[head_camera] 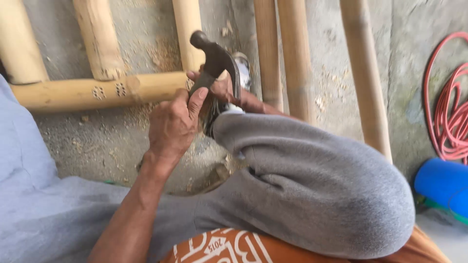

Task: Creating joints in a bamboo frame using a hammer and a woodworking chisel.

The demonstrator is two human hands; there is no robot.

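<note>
Knee (312, 195) nearest. Left hand (171, 127) has fingers clamped on hammer (215, 63), raised over bamboo joint (146, 87) on floor (97, 141). Right hand (229, 92) mostly hidden, grip unclear. Crosspiece looks joined; sawdust around, hammering apparently unfinished.

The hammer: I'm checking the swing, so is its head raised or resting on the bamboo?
Raised. The hammer head sits above the bamboo pole, gripped in the left hand.

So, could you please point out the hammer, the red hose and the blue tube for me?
hammer (217, 59): head view, on the dark metal head above the hands.
red hose (451, 114): head view, on the coiled loops at the right edge.
blue tube (441, 184): head view, on its rounded side, lower right.
</note>
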